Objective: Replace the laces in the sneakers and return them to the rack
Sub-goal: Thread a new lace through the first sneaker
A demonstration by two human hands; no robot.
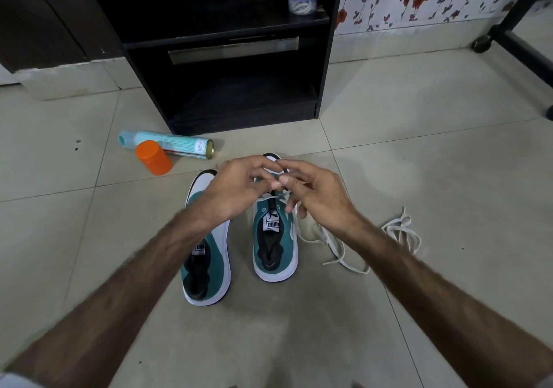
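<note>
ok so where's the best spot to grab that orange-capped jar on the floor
Take the orange-capped jar around its cylindrical side, just below the cap, coming from above and the near side. It stands upright on the tile, and the teal spray can lies close behind it, so a far-side approach looks crowded. Either hand would first have to leave the lace.

Both bare forearms reached forward, converging at centre. The left hand point(236, 187) and right hand point(311, 196) met fingertip to fingertip, fingers curled, apparently pinching something thin between them, wrists held level.
</note>
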